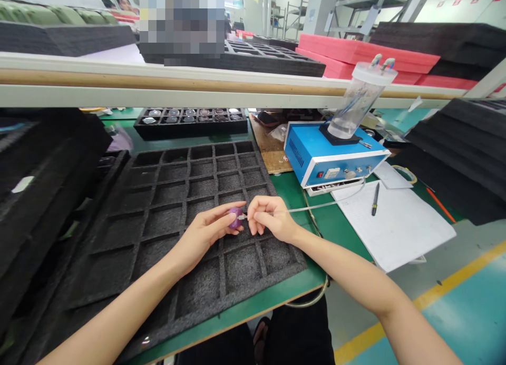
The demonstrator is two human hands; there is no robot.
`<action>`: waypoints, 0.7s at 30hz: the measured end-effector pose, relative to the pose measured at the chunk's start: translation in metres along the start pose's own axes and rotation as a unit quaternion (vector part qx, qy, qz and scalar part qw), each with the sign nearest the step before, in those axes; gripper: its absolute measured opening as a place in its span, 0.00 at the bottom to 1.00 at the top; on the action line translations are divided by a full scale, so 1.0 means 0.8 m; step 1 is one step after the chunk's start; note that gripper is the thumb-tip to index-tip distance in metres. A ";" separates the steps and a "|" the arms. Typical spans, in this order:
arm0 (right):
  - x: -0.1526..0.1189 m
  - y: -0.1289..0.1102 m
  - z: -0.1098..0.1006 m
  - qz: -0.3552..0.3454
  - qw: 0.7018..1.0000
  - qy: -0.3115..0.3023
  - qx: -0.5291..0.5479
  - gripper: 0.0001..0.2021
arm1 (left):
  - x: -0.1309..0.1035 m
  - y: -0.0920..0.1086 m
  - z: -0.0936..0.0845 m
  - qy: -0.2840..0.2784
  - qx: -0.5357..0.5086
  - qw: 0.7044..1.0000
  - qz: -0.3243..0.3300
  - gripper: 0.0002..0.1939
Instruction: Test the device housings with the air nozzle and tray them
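Between the thumb and fingers of my left hand (207, 225) is a small rounded purple piece (236, 218); its exact kind I cannot make out. My right hand (272, 217) is closed around the end of a thin clear tube (312, 207). The tube's pale narrow tip (242, 217) points at the purple piece and seems to touch it. From my right hand the tube runs right to a blue box-shaped machine (302, 154). Both hands are above a black foam tray (221, 270) divided into square compartments.
A clear cylinder (351, 104) with tube fittings stands on the machine. Papers (403, 228) with a pen (375, 199) lie at right. Another foam tray (190, 130) holds small pieces at the back. Black foam stacks (466, 154) and a shelf edge (237, 94) bound the bench.
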State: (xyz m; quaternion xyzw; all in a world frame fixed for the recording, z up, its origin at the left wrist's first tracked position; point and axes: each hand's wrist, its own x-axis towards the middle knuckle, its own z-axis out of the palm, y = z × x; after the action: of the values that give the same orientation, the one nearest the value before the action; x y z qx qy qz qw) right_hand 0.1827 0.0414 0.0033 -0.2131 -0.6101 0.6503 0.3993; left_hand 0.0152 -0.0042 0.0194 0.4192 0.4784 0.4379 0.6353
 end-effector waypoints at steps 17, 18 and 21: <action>0.000 0.001 0.000 -0.004 1.000 -0.001 0.002 0.02 | 0.000 -0.002 -0.001 0.001 0.006 1.000 0.003 0.23; 0.000 0.001 0.000 -0.004 1.000 -0.001 0.003 0.02 | 0.000 -0.002 -0.001 0.000 0.006 1.000 0.003 0.23; 0.000 0.001 0.000 -0.007 1.000 0.000 0.007 0.03 | -0.001 -0.002 -0.002 -0.001 0.006 1.000 0.003 0.23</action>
State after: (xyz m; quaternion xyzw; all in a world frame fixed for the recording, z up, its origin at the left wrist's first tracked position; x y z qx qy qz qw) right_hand 0.1830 0.0414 0.0025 -0.2056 -0.6069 0.6522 0.4050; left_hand 0.0140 -0.0049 0.0179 0.4249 0.4792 0.4367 0.6317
